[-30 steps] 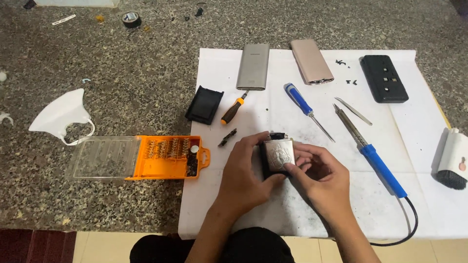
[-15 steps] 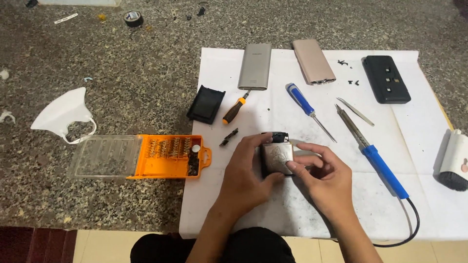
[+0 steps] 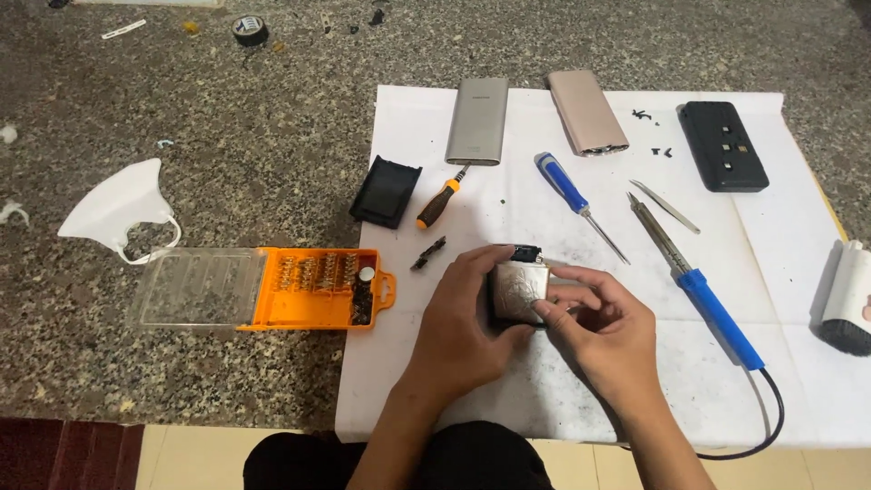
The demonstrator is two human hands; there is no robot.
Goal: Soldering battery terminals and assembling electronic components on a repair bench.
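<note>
Two hands at work: left hand point(image 3: 467, 313) and right hand point(image 3: 603, 331) meet over the near middle of the white paper sheet point(image 3: 798, 363), both on one small silvery metal block point(image 3: 519, 289).
Left hand: fingers curled around the block's left side, clamped on it, thumb hidden behind it.
Right hand: fingertips point(image 3: 549, 313) pressed together on the block's right near corner, pinching at its edge; whether a small tool sits between them cannot be told.
Block: held just above the sheet, its engraved-looking face turned up, a black part point(image 3: 524, 252) showing at its far end.
Step in hand: by the look of it, working at the block's casing with the fingers alone, the left hand steadying and the right hand picking at the edge.
Next move calls for: a firm hold from the left hand and a fine, careful pull or pry at that corner; the screwdrivers lie within reach if fingers will not do.
Far of the hands: orange-handled screwdriver point(image 3: 437, 201), blue-handled screwdriver point(image 3: 567, 186), tweezers point(image 3: 665, 205), and a blue-handled soldering iron point(image 3: 699, 286) running near and right, its cord looping off the sheet.
Far edge of sheet: grey power bank point(image 3: 477, 121), pinkish power bank point(image 3: 587, 112), black flat case point(image 3: 723, 145).
Left, on the stone counter point(image 3: 227, 109): open orange bit case point(image 3: 308, 289) and a white face mask point(image 3: 118, 210).
</note>
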